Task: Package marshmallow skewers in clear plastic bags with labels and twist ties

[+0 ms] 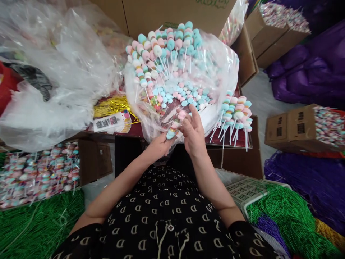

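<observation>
Left to right: loose clear plastic sheeting beside gold twist ties. Left hand curled, gripping a pastel candy stick above the clear bag. Right hand half open, fingertips on the stick's upper candies. Likely risks: sharp stick ends tearing the bag; candies slipping from a loose grip. Obstruction: bag's crumpled edge.
</observation>
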A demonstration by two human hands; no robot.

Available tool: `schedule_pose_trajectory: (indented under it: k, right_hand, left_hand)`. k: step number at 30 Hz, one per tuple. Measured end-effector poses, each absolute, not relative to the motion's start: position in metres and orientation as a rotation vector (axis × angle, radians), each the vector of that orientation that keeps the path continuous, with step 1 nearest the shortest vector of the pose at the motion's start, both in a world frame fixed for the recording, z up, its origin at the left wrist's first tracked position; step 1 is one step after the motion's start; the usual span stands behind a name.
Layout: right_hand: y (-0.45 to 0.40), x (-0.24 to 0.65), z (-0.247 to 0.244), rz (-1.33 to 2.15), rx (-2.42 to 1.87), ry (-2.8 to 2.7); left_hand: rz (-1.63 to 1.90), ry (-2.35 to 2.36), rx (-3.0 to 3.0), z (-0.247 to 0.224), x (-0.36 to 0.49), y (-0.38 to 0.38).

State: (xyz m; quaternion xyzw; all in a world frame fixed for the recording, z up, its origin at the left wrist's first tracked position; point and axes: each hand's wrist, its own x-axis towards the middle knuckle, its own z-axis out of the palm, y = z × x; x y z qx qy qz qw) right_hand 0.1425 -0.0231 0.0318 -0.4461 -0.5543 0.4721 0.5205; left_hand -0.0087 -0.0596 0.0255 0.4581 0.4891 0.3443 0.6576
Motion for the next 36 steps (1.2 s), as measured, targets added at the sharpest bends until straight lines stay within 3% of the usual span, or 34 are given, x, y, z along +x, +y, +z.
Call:
schedule_pose_trajectory:
  k: [19,27,36]
  right_hand:
    - [-0.006,0.147,0.015,1.123,-1.107,-1.155]
    - [-0.031,0.153,0.025,0.854,-1.134,-1.713]
    - [-0.042,0.149,0.026,0.878,-1.124,-1.874]
  left_hand:
    - [0.647,0.849,0.809,0.034,-0.029,-0.067]
    - [0.825,1.026,0.906,0.028,-0.021,-0.07]
    - [0.788,1.199,1.262,0.037,-0.025,-0.072]
